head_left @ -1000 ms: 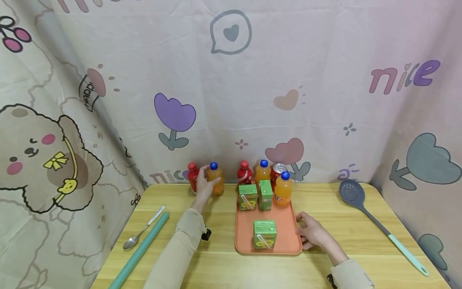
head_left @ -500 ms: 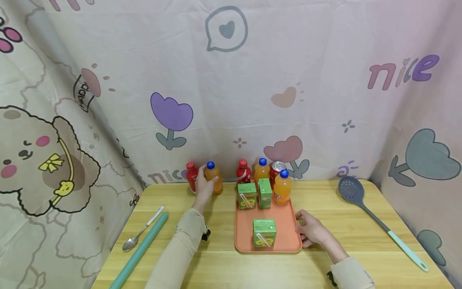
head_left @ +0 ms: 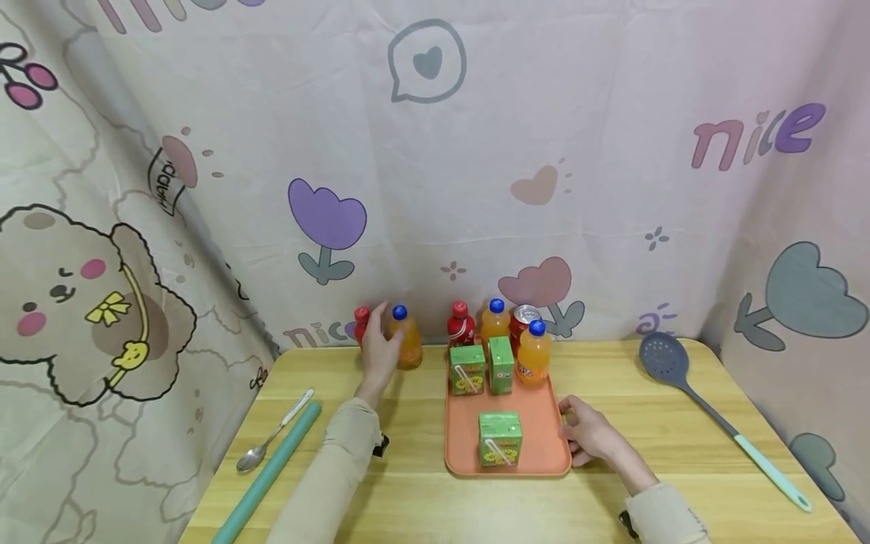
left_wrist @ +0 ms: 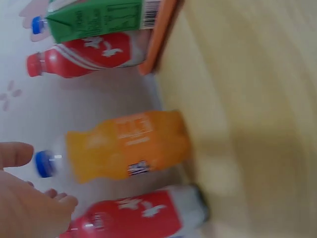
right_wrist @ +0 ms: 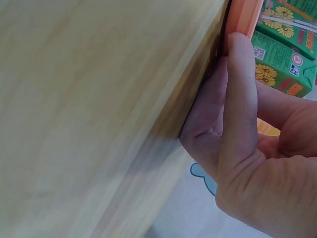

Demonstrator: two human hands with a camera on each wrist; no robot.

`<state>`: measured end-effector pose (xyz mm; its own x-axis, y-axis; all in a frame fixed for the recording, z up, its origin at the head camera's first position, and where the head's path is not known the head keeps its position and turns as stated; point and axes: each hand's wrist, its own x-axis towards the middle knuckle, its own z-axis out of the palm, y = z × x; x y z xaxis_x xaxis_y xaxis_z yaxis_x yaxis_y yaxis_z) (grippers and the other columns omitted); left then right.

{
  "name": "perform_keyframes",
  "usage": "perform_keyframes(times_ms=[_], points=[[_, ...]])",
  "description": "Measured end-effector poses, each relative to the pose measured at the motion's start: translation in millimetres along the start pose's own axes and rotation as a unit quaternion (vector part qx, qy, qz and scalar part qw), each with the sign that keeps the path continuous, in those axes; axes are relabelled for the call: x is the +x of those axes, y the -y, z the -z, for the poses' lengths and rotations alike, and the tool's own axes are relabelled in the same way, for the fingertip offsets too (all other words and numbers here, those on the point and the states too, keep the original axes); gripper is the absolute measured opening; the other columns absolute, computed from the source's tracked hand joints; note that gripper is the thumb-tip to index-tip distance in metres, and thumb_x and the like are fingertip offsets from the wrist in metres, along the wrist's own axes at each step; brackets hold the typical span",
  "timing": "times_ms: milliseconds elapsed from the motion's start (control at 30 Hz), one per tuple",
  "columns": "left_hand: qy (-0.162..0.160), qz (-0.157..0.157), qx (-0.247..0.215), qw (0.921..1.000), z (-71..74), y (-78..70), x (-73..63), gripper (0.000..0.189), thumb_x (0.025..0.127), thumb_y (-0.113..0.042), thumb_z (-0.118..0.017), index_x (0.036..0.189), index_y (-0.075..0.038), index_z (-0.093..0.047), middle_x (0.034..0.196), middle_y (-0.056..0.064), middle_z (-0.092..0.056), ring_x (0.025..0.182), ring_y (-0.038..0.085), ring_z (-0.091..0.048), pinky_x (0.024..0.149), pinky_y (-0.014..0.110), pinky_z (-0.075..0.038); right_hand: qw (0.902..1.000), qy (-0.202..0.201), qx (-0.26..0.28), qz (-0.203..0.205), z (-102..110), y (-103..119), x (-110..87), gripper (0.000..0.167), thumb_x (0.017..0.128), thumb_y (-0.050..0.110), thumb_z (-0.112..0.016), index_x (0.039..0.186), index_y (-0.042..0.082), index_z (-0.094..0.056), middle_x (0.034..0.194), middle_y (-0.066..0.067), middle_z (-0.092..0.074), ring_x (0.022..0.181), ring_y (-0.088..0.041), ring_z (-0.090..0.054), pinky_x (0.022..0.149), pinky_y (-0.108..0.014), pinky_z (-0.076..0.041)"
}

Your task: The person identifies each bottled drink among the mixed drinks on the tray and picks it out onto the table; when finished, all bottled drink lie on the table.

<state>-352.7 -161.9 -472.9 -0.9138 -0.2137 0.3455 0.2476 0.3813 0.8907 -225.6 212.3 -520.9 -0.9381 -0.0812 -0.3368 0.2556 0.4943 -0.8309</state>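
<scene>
My left hand is beside an orange soda bottle with a blue cap, which stands on the table left of the tray. In the left wrist view, a gap shows between the fingers and that bottle's cap. A red bottle, partly behind the hand, stands close by on the left. At the right side of a coral tray, my right hand grips the rim. The tray bears green juice boxes, an orange soda bottle and, at the back, more bottles and a red can.
A metal spoon and a teal rod lie on the left of the wooden table. On the right lies a grey slotted ladle with a mint handle. A patterned curtain hangs directly behind the bottles.
My left hand has drawn slightly left, off the orange soda bottle, which stays standing, and now covers more of the red bottle. The right hand stays at the tray's rim.
</scene>
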Motion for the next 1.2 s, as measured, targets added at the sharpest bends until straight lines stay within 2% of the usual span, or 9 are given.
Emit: perform_keyframes(times_ms=[67, 200, 300, 367, 500, 700, 933, 1067, 1200], points=[[-0.003, -0.038, 0.006, 0.9993, 2.8, -7.6, 0.3, 0.055, 0.101, -0.009, -0.067, 0.153, -0.009, -0.051, 0.159, 0.012, -0.053, 0.151, 0.036, -0.046, 0.128, 0.056, -0.034, 1.0, -0.001, -0.003, 0.002, 1, 0, 0.3, 0.031, 0.104, -0.003, -0.054, 0.134, -0.001, -0.047, 0.091, -0.015, -0.064, 0.067, -0.023, -0.065, 0.051, -0.036, -0.059], [0.006, -0.115, 0.017, 0.9932, 4.3, -25.2, -1.6, 0.05, 0.102, -0.008, -0.065, 0.151, -0.009, -0.054, 0.158, 0.011, -0.055, 0.151, 0.032, -0.047, 0.128, 0.055, -0.035, 1.0, -0.002, -0.003, 0.004, 1, 0, 0.7, 0.031, 0.104, -0.003, -0.054, 0.134, -0.001, -0.047, 0.09, -0.015, -0.065, 0.067, -0.022, -0.065, 0.051, -0.036, -0.059], [0.041, -0.151, 0.022, 0.9874, -3.1, -38.0, -4.2, 0.05, 0.103, -0.007, -0.063, 0.152, -0.009, -0.054, 0.16, 0.012, -0.053, 0.153, 0.031, -0.046, 0.128, 0.053, -0.036, 1.0, -0.004, 0.004, 0.004, 2, -1, 0.4, 0.031, 0.103, -0.004, -0.054, 0.133, -0.001, -0.048, 0.089, -0.015, -0.064, 0.067, -0.022, -0.065, 0.051, -0.036, -0.06], [0.075, -0.156, 0.025, 0.9846, -10.3, -43.6, -6.2, 0.052, 0.103, -0.01, -0.063, 0.154, -0.009, -0.052, 0.163, 0.013, -0.05, 0.154, 0.031, -0.044, 0.128, 0.054, -0.035, 1.0, -0.004, 0.006, 0.005, 2, -1, 0.1, 0.031, 0.103, -0.004, -0.054, 0.133, -0.001, -0.047, 0.089, -0.015, -0.064, 0.067, -0.022, -0.064, 0.051, -0.036, -0.06], [0.123, -0.133, 0.045, 0.9824, -27.7, -42.5, -8.4, 0.059, 0.104, -0.018, -0.064, 0.159, -0.009, -0.044, 0.166, 0.011, -0.045, 0.156, 0.032, -0.041, 0.128, 0.055, -0.034, 0.9999, -0.004, 0.011, 0.006, 1, -2, -0.2, 0.029, 0.103, -0.005, -0.053, 0.132, -0.001, -0.048, 0.088, -0.015, -0.064, 0.066, -0.022, -0.064, 0.051, -0.036, -0.059], [0.136, -0.087, 0.052, 0.9855, -49.8, -24.7, -9.0, 0.065, 0.103, -0.024, -0.068, 0.161, -0.01, -0.041, 0.167, 0.012, -0.044, 0.155, 0.036, -0.041, 0.127, 0.058, -0.035, 0.9999, -0.01, 0.007, 0.004, -1, -2, 1.8, 0.029, 0.103, -0.006, -0.053, 0.132, -0.001, -0.049, 0.088, -0.015, -0.063, 0.067, -0.022, -0.063, 0.051, -0.037, -0.06], [0.163, -0.032, 0.053, 0.9846, -61.0, -11.0, -6.2, 0.065, 0.104, -0.032, -0.067, 0.161, -0.012, -0.043, 0.167, 0.013, -0.044, 0.154, 0.037, -0.042, 0.126, 0.058, -0.036, 0.9999, -0.013, 0.003, 0.003, -2, 0, 1.6, 0.03, 0.102, -0.006, -0.054, 0.132, 0.0, -0.05, 0.087, -0.015, -0.063, 0.066, -0.023, -0.063, 0.05, -0.037, -0.06], [0.177, 0.004, 0.043, 0.9832, -65.0, -5.8, -3.4, 0.068, 0.103, -0.036, -0.069, 0.162, -0.018, -0.042, 0.168, 0.01, -0.043, 0.156, 0.035, -0.04, 0.127, 0.057, -0.035, 0.9999, -0.013, 0.003, 0.002, -2, 0, 0.9, 0.029, 0.102, -0.005, -0.054, 0.131, 0.0, -0.05, 0.087, -0.015, -0.063, 0.066, -0.023, -0.063, 0.05, -0.037, -0.06], [0.197, 0.042, 0.017, 0.9794, -69.6, -3.0, -2.7, 0.068, 0.101, -0.039, -0.071, 0.16, -0.019, -0.045, 0.165, 0.011, -0.047, 0.152, 0.034, -0.046, 0.125, 0.054, -0.04, 0.9999, -0.013, 0.004, 0.002, -2, 0, 1.2, 0.029, 0.103, -0.005, -0.054, 0.131, 0.0, -0.05, 0.087, -0.015, -0.063, 0.066, -0.023, -0.065, 0.05, -0.037, -0.06]])
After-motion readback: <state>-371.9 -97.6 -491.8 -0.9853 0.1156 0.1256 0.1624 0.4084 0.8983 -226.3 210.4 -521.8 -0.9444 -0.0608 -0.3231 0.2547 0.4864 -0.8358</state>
